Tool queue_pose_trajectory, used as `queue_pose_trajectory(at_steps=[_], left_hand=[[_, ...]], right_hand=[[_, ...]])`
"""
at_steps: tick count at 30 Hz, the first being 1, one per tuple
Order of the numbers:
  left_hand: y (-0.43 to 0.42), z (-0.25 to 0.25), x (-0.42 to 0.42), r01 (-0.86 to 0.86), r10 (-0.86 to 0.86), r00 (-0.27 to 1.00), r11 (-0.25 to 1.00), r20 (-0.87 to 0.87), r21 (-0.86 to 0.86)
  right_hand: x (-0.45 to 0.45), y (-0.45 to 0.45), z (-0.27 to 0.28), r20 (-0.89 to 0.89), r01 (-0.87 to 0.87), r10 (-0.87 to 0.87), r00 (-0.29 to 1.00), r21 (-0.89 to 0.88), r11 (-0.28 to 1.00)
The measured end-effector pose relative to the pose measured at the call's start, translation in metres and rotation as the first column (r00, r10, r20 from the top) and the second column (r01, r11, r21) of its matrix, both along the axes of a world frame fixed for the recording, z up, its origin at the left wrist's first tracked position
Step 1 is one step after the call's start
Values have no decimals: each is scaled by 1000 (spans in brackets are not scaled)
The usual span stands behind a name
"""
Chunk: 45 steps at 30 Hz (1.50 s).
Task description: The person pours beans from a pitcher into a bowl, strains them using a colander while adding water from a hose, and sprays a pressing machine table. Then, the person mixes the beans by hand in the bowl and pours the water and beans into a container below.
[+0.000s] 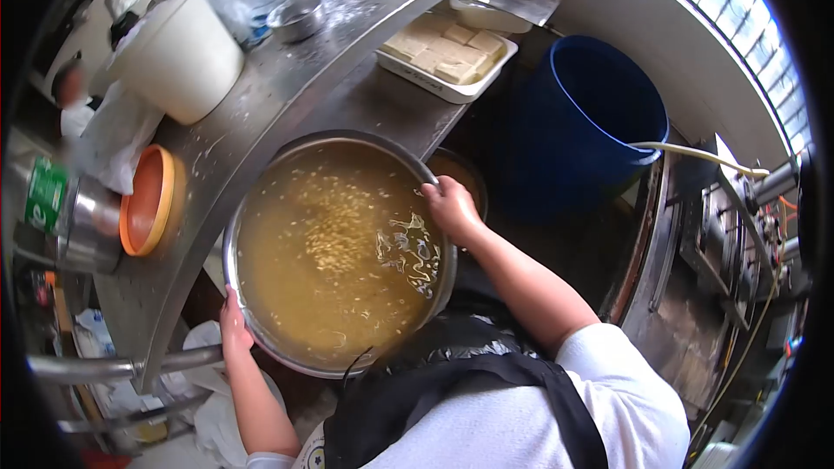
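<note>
A wide metal basin (269,330) full of cloudy yellowish liquid is held in front of my body, near the steel counter's edge. Pale beans or grains (334,239) lie in the liquid, gathered around the middle, with some scattered pieces. My left hand (234,326) grips the basin's lower left rim. On the upper right rim, my right hand (453,208) is closed, its thumb on the top of the rim. The fingers under the basin are hidden.
The steel counter (261,108) holds a white bucket (178,52), a small metal bowl (297,19) and an orange-lined container (148,201). A white tray (426,80) of pale blocks sits on the lower shelf. A blue barrel (573,139) stands at right, near the stove (721,234).
</note>
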<state>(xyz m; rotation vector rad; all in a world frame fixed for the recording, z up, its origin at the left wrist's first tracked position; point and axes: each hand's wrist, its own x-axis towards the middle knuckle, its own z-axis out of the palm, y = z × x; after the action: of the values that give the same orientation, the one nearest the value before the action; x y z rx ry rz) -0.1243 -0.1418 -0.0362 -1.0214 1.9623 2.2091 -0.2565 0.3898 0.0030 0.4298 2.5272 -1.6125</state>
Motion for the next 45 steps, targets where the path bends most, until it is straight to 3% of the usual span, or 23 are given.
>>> queue_pose_trajectory(at_steps=[12,14,17,20,22,26,34,36,40,45], left_hand=[[106,-4,2,-86,90,993,994,72,-62],[122,-10,3,-104,106,993,994,60,-41],[146,-21,14,19,-10,997,993,-75,120],[165,-44,13,-13,11,999,997,-32,-73],[211,-26,19,-48,46,998,998,-39,-43],[282,-37,35,-42,43,999,990,6,-132],[343,-118,30,25,12,988,972,155,-235],[353,-130,25,143,-91,974,958,209,-249],[365,-178,5,165,-124,961,974,249,-153],[378,-207,-18,231,-150,947,933,286,-277]], right_hand=[[46,101,-33,1,68,-69,998,69,995],[54,120,-39,-63,101,-95,993,88,991],[67,153,-47,-25,121,-119,993,137,983],[80,185,-51,-35,148,-145,989,116,982],[87,211,-57,-61,176,-168,984,152,973],[103,266,-68,-37,174,-175,984,-33,984],[136,331,-104,14,233,-234,972,49,971],[140,344,-115,54,242,-246,968,65,968],[138,357,-137,16,306,-308,951,88,948],[138,363,-161,58,344,-351,935,103,933]])
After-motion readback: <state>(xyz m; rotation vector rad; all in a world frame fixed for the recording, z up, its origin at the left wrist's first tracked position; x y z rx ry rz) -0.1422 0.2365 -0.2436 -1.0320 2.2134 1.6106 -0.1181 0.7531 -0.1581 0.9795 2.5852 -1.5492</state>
